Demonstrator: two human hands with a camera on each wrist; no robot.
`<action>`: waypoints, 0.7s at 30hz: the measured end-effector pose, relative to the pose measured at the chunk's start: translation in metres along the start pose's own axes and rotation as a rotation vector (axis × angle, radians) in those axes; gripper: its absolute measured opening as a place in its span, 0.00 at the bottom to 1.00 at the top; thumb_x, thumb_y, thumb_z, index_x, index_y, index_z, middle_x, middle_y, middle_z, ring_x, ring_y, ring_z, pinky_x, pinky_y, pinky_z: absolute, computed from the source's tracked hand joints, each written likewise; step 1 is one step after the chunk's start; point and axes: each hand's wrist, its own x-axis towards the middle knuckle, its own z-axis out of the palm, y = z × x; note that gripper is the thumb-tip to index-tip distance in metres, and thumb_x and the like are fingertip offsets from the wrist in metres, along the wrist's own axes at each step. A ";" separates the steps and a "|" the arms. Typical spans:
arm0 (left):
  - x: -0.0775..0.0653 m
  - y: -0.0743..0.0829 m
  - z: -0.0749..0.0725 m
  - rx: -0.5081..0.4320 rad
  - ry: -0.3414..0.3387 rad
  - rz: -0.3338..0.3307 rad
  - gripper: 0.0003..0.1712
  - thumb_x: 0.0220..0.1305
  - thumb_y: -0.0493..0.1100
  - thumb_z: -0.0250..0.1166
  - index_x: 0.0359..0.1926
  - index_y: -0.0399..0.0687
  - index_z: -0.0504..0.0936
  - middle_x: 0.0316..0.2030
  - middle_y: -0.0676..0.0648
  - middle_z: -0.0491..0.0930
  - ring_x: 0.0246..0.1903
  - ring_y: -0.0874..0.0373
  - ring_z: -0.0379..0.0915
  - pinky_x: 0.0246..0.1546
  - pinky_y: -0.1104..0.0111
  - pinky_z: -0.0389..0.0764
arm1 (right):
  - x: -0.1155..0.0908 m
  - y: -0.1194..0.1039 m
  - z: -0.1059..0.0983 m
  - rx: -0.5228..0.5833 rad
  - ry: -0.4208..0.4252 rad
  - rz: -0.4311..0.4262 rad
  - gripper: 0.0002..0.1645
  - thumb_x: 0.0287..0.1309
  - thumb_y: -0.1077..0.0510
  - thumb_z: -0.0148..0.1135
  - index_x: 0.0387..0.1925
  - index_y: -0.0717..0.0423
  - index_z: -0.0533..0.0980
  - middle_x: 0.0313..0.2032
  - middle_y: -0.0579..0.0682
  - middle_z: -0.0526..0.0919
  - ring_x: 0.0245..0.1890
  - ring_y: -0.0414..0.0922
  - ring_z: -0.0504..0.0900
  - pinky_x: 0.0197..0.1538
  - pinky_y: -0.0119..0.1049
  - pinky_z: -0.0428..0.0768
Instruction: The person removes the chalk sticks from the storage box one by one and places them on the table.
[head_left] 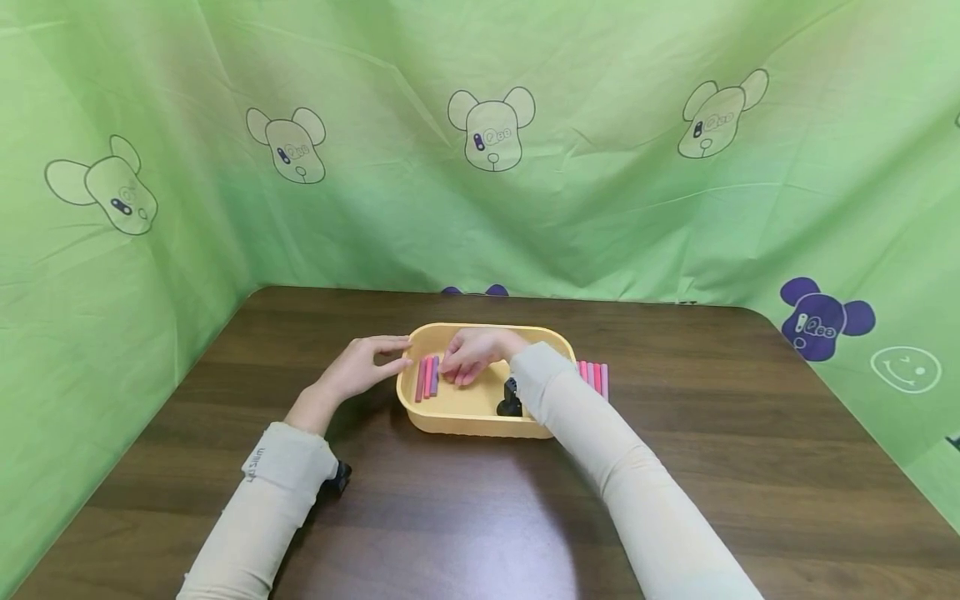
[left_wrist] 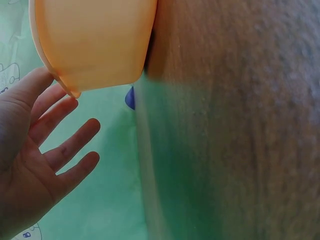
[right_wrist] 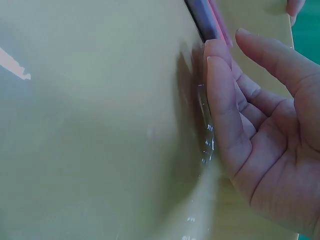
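A yellow oval plastic basin [head_left: 468,425] stands on the table. Inside its left end lie slim coloured sticks side by side: a dark red one [head_left: 419,382], a pink one [head_left: 428,377] and a purple one [head_left: 435,377]. My right hand [head_left: 474,354] reaches into the basin just right of them. In the right wrist view its fingertips are at the end of the purple stick [right_wrist: 204,22], thumb apart from the fingers; no stick shows between them. The left hand [head_left: 360,364] touches the basin's left rim, its fingers extended and spread in the left wrist view.
Several pink and purple sticks [head_left: 594,377] lie beyond the basin's right end, partly hidden by the right sleeve [head_left: 592,425]. A black wrist camera [head_left: 511,400] sits under the right wrist. Green printed cloth [head_left: 585,208] hangs behind the brown wooden table [head_left: 450,517].
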 end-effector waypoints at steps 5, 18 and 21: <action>0.000 0.001 0.000 0.002 -0.003 -0.005 0.24 0.60 0.46 0.64 0.56 0.41 0.77 0.57 0.40 0.76 0.61 0.46 0.69 0.64 0.54 0.68 | 0.000 -0.003 0.001 -0.020 -0.010 0.022 0.11 0.62 0.57 0.57 0.25 0.57 0.76 0.20 0.45 0.81 0.18 0.34 0.79 0.27 0.24 0.81; -0.001 0.003 -0.001 -0.001 -0.009 -0.003 0.24 0.61 0.46 0.63 0.56 0.40 0.77 0.57 0.40 0.76 0.61 0.46 0.69 0.64 0.54 0.68 | 0.000 -0.010 0.009 -0.042 0.026 0.053 0.15 0.60 0.54 0.60 0.19 0.55 0.75 0.17 0.46 0.80 0.16 0.35 0.78 0.24 0.24 0.80; -0.001 0.004 -0.002 -0.003 -0.010 -0.006 0.24 0.61 0.46 0.63 0.56 0.41 0.77 0.57 0.40 0.76 0.61 0.46 0.69 0.64 0.54 0.68 | -0.001 -0.013 0.011 -0.053 0.040 0.064 0.16 0.59 0.53 0.60 0.19 0.55 0.75 0.16 0.46 0.79 0.16 0.36 0.77 0.24 0.24 0.80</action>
